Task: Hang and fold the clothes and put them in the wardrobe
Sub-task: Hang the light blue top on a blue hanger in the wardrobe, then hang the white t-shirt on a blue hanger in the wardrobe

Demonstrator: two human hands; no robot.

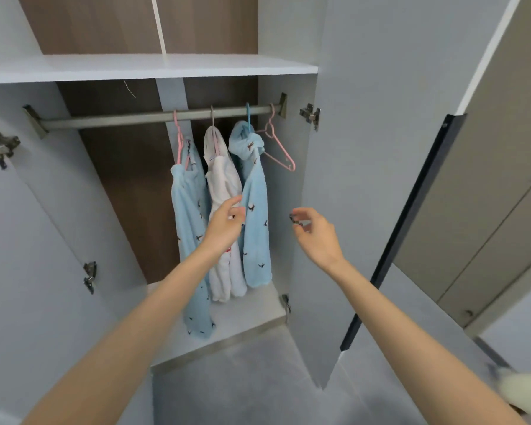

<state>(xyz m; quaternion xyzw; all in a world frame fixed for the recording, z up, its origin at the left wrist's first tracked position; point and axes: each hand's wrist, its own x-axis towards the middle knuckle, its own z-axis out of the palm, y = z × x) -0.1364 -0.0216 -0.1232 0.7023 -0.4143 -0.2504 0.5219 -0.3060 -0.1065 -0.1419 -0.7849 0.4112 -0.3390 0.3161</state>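
Blurred, edge-cropped pale object

left hand before garments hung on the wardrobe rail, right hand loosely curled beside.

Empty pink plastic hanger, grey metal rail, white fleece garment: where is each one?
Empty pink plastic hanger [282,146]: head view, sloping arm.
Grey metal rail [120,119]: head view, bare left stretch.
White fleece garment [224,179]: head view, upper body.
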